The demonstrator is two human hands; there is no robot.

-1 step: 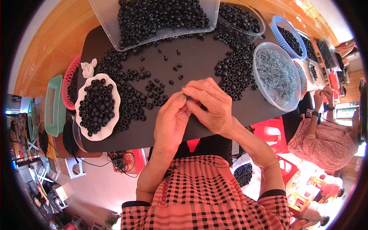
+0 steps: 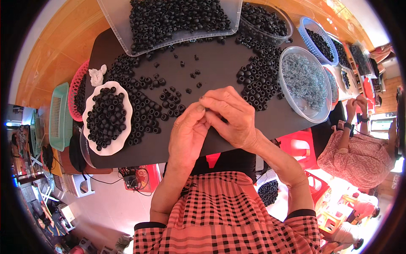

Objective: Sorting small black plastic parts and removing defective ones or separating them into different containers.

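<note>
My left hand point(image 2: 185, 134) and my right hand point(image 2: 234, 119) meet above the front of the dark table point(image 2: 169, 152). Their fingertips are pinched together and touch each other. Whatever sits between them is hidden by the fingers. Left of my hands lie many loose small black hollow parts point(image 2: 144, 103), with a white scalloped plate point(image 2: 128, 136) heaped with more of them. Another spread of black ring-shaped parts point(image 2: 257, 82) lies to the right. Beside it stands a clear round tub point(image 2: 296, 111) of small silvery, coil-like pieces point(image 2: 305, 80).
A large clear bin point(image 2: 114, 29) of black parts stands at the back, next to a clear round container point(image 2: 289, 31). Pink point(image 2: 72, 108) and green point(image 2: 59, 116) baskets flank the left side. A blue basket point(image 2: 303, 34) stands far right, near another person point(image 2: 355, 156).
Both hands have shifted very slightly to the left, fingertips still together. Nothing else has visibly moved.
</note>
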